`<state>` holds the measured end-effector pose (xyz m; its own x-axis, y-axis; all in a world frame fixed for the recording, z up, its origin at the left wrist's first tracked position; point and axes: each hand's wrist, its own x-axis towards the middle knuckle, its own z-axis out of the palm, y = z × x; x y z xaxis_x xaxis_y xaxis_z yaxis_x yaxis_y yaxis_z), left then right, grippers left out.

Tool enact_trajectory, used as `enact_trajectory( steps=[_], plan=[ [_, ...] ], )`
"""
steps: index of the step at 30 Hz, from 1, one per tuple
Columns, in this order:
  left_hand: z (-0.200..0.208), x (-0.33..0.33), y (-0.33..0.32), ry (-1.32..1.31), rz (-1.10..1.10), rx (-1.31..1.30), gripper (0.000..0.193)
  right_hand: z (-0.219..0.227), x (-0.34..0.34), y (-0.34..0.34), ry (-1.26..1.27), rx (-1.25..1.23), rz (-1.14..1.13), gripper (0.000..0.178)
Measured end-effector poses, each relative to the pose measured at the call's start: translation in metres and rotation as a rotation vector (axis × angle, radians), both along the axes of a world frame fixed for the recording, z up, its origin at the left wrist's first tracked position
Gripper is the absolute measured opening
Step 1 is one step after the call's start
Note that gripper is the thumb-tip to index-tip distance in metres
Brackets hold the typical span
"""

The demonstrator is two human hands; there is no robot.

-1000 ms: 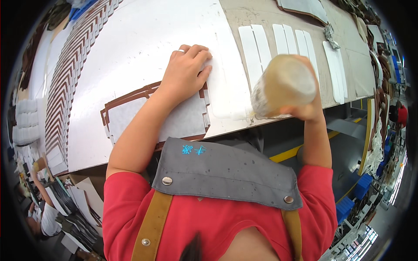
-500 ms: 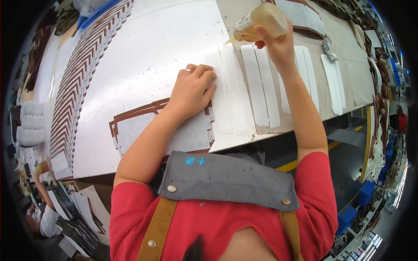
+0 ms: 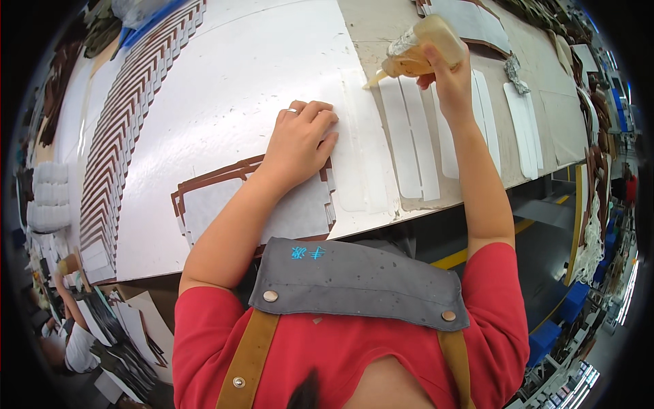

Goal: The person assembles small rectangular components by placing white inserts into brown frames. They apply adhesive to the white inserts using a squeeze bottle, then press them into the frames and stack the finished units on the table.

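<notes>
My right hand (image 3: 446, 78) is wrapped round a translucent squeeze bottle (image 3: 436, 41) holding a yellowish liquid. The bottle is tilted, and its narrow nozzle points down and left, at the far end of a white strip panel (image 3: 364, 150) on the table. Whether the tip touches the panel I cannot tell. My left hand (image 3: 305, 136), with a ring on one finger, lies palm down at the panel's left edge, fingers bent and slightly apart, holding nothing. Under my left forearm lies a stack of pale grey pieces with brown edges (image 3: 293, 211).
More white strip panels (image 3: 410, 136) lie to the right, one with crumpled foil (image 3: 516, 73) at its far end. A long overlapping row of brown-edged pieces (image 3: 112, 160) runs along the left. Brown-edged pale pieces (image 3: 470, 24) lie at the far right. Another person's arm (image 3: 68, 296) shows at lower left.
My right hand has moved the bottle a little to the right and nearer, its nozzle shifting the same way over the panel's far end. My left hand has stayed in place.
</notes>
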<state>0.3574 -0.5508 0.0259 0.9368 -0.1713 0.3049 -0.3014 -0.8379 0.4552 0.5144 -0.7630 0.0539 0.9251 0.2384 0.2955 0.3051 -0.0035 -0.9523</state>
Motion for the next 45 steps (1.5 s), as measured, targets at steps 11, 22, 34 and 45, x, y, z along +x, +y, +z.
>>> enact_trajectory(
  steps=[11,22,34,45],
  plan=[
    [0.0,0.0,-0.001,-0.015,0.003,-0.001,0.017,-0.001,-0.056,-0.034,0.191,-0.001,0.056,0.046],
    [0.0,0.001,-0.002,-0.008,-0.003,0.012,0.017,-0.007,-0.114,-0.068,0.328,0.004,0.111,0.049],
    [0.018,-0.001,-0.007,0.156,0.024,0.064,0.02,0.012,-0.002,-0.063,0.109,0.076,-0.04,0.048],
    [0.026,-0.008,-0.071,0.092,-0.242,0.156,0.024,-0.002,0.051,-0.039,-0.013,0.014,0.019,0.039]
  ],
)
